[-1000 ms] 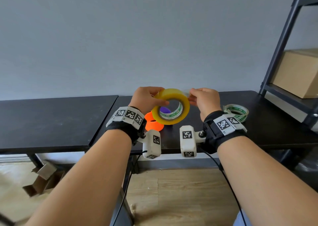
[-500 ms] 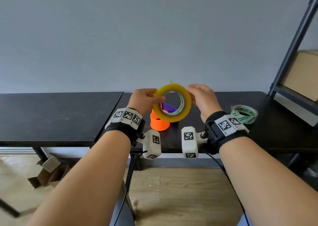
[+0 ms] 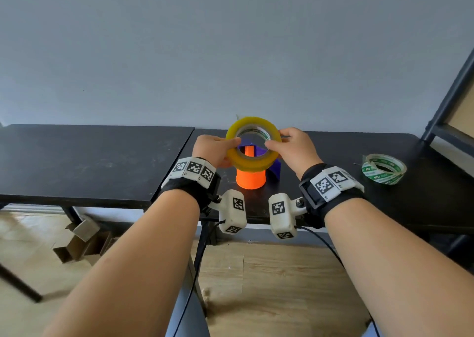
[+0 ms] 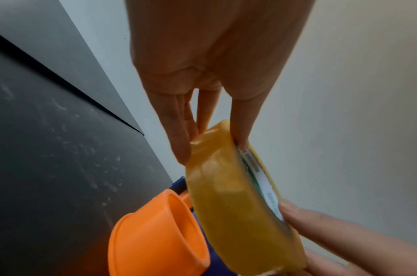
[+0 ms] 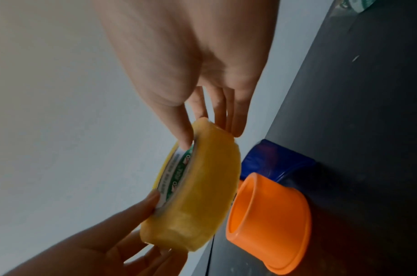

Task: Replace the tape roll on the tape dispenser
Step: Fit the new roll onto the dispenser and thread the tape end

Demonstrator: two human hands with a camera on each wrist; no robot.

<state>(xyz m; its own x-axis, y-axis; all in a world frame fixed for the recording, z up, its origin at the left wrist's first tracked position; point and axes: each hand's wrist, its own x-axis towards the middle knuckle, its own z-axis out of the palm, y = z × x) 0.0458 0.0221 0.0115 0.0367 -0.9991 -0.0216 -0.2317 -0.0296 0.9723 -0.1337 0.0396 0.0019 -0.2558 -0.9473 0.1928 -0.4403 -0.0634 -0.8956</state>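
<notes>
Yellow tape roll (image 3: 252, 144), judged light, stiff and slick-faced, is pinched by left hand (image 3: 213, 152) at 9 o'clock, right hand (image 3: 292, 148) at 3, above orange hub (image 3: 250, 177).

We see a yellow tape roll (image 3: 252, 144) of glossy, translucent film, its wound face slightly lumpy, with a printed paper-like liner inside. The orange spool (image 5: 268, 222) beneath it looks like smooth matt plastic, beside a blue plastic dispenser body (image 5: 273, 160). The black table (image 3: 89, 162) is matt and scuffed; the floor (image 3: 269, 285) looks like wood.
</notes>
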